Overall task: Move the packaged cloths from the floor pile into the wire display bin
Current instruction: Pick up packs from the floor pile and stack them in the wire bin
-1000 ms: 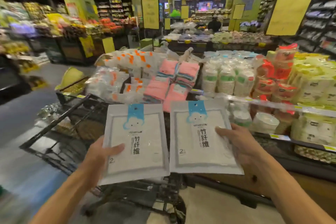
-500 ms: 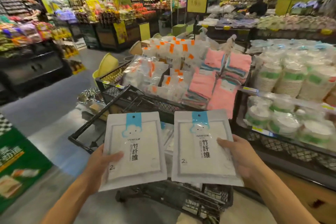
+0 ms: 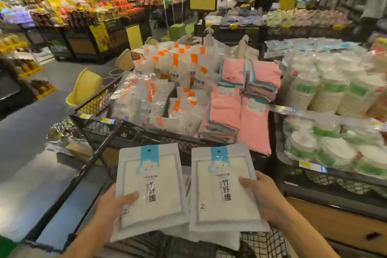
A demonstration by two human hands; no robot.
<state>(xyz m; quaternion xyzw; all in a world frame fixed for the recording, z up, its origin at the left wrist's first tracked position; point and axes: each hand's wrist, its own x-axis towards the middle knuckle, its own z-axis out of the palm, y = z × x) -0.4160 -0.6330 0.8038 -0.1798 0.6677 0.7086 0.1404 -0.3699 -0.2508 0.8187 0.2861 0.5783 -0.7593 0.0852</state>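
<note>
Two flat white cloth packs with blue tabs are held side by side over the black wire display bin (image 3: 129, 132). My left hand (image 3: 114, 207) grips the lower left corner of the left pack (image 3: 149, 190), thumb on its front. My right hand (image 3: 262, 199) grips the right edge of the right pack (image 3: 219, 192), thumb on top. More white packs (image 3: 209, 234) lie under them inside the lower wire basket. The floor pile is out of sight.
The upper bin holds clear packs with orange labels (image 3: 167, 90) and stacked pink cloths (image 3: 236, 107). Paper bowls and cups (image 3: 326, 115) fill the shelf at right. A yellow basin (image 3: 85, 88) and the grey aisle floor (image 3: 27, 142) lie at left.
The view has moved closer to the bin and tilted down. Both packs now sit lower, over the white packs in the lower basket; my grips are unchanged.
</note>
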